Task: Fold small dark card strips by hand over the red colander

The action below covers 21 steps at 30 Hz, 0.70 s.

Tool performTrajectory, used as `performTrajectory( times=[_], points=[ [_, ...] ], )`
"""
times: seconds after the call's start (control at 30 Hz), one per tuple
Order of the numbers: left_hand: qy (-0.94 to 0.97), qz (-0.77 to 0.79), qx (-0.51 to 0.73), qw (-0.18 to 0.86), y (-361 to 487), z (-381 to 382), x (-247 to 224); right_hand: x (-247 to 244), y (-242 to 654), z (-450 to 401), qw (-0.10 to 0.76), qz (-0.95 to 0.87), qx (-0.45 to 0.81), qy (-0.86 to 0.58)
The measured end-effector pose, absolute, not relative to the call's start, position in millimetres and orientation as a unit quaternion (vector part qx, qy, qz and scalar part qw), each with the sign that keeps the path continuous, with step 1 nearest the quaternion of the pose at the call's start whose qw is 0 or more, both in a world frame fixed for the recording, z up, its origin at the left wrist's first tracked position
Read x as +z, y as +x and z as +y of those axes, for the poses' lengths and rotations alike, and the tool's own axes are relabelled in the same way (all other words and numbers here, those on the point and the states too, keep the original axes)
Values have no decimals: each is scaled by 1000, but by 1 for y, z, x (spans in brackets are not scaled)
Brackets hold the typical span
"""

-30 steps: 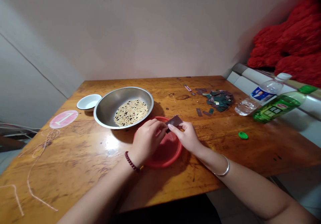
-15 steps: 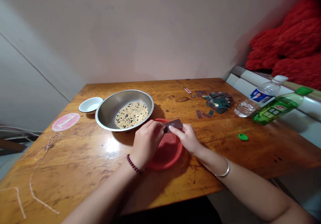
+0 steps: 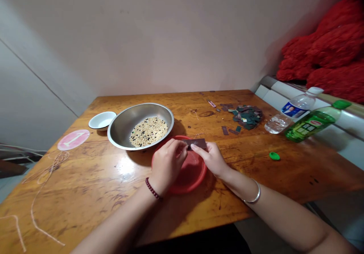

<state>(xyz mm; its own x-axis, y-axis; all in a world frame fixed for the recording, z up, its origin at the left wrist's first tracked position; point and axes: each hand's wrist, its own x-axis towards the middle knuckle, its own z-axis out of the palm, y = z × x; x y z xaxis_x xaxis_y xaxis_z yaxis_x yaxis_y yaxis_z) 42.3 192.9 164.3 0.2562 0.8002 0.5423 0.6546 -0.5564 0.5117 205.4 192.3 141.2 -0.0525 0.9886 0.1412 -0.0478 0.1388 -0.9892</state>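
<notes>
A dark brown rectangular piece [image 3: 199, 143] is held above a red basket [image 3: 196, 180]. My right hand [image 3: 213, 157] grips its right part, thumb on top. At its left end my left hand [image 3: 169, 161] is pinched closed, and whatever lies between those fingertips is too small and hidden to name. A thin thread [image 3: 199, 134] shows just beyond the piece. Left of the basket stands a steel basin [image 3: 119, 121] with pale and dark beads [image 3: 150, 130] in it.
A white bowl [image 3: 102, 120], a pink disc [image 3: 73, 139] and string [image 3: 54, 163] lie left. Dark scraps [image 3: 247, 116], a green cap [image 3: 274, 156], a clear bottle [image 3: 297, 108] and a green bottle [image 3: 313, 123] are right. Red yarn [image 3: 327, 52] is piled beyond.
The hands and the brown piece stay almost in place, with the left fingertips shifted very slightly on it. The whole view has moved a little.
</notes>
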Motion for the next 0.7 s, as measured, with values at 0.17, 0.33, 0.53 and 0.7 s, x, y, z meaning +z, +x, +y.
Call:
performTrajectory(
  times=[0.17,0.33,0.53,0.7],
  points=[
    [785,462,399,98,43,194,163,140,205,193,532,-527,496,-439],
    [784,470,395,92,43,193,164,141,204,193,531,-518,511,-434],
    [790,468,383,105,42,194,163,141,203,195,530,-499,530,-434],
    [777,484,392,95,42,197,163,142,202,195,537,-456,551,-448]
  ],
)
